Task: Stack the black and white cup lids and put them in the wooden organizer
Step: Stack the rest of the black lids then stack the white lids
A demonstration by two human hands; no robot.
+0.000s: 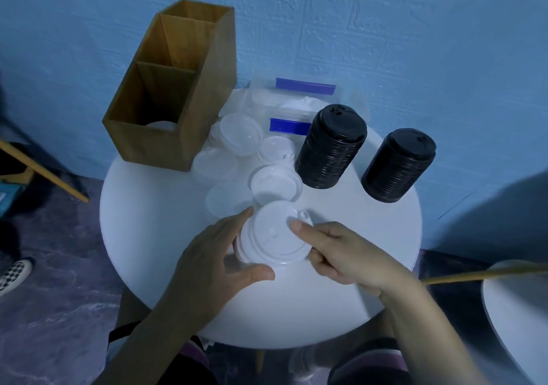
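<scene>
A short stack of white lids [271, 241] sits on the round white table [154, 221] near its front. My left hand [213, 254] curls round the stack's left side, thumb at the front edge. My right hand [341, 254] pinches the top lid at its right rim, thumb lying on top. Two tall stacks of black lids stand behind, one [330, 147] in the middle and another [397, 166] to the right. Loose white lids [274, 183] lie scattered between them and the wooden organizer [175, 94] at the back left, whose front compartment holds a white lid [161, 125].
Clear plastic bags with blue zip strips [305, 86] lie at the table's back against the blue wall. A second white table edge [510, 310] and a wooden stick [480, 275] are at the right. A checkered shoe [14, 272] is on the floor at the left.
</scene>
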